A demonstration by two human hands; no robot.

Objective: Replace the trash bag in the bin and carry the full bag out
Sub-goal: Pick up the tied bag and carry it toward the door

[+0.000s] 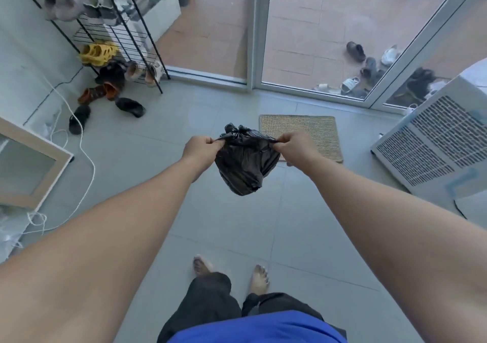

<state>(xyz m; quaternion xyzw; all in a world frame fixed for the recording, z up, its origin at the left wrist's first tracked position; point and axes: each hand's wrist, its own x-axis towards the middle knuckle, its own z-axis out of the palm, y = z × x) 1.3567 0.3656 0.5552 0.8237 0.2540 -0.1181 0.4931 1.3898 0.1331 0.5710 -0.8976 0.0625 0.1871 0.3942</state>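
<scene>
A small black trash bag [243,164], full and knotted at the top, hangs in the air in front of me above the grey tiled floor. My left hand [200,149] pinches the bag's top edge on its left side. My right hand [296,146] pinches the same edge on the right, so the plastic is stretched between them. The knot [234,129] sticks up behind the stretched edge. No bin is in view.
A woven doormat [316,131] lies ahead before a glass sliding door [254,39] onto a terrace with shoes [369,66]. A black shoe rack [105,34] and loose sandals stand left. A white appliance [434,145] stands right; a framed mirror [29,163] and white cable [87,155] lie left.
</scene>
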